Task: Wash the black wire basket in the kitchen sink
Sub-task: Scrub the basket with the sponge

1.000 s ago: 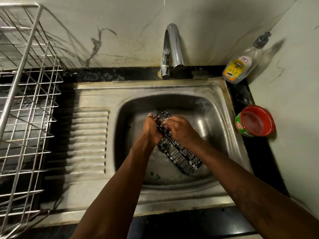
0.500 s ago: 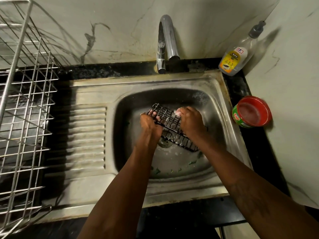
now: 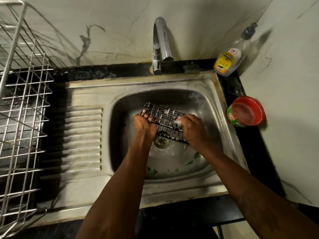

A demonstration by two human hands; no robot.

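Observation:
The black wire basket (image 3: 164,118) is held over the steel sink bowl (image 3: 209,118), above the drain, lying roughly level with white suds on its wires. My left hand (image 3: 144,124) grips its left end with fingers hooked through the wires. My right hand (image 3: 192,128) covers its right end, closed around a small soapy pad pressed against the wires; the pad is mostly hidden. The tap spout (image 3: 163,40) stands behind the bowl with no water running.
A silver wire dish rack (image 3: 22,107) fills the left side beside the ribbed drainboard (image 3: 82,137). A dish gel bottle (image 3: 229,56) stands in the back right corner, and a red soap tub (image 3: 246,112) sits on the black counter at right. Green scraps lie in the bowl.
The basket has swung from a steep tilt toward me to lying nearly level across the bowl. My right hand has slid to its right end; my left hand kept its grip.

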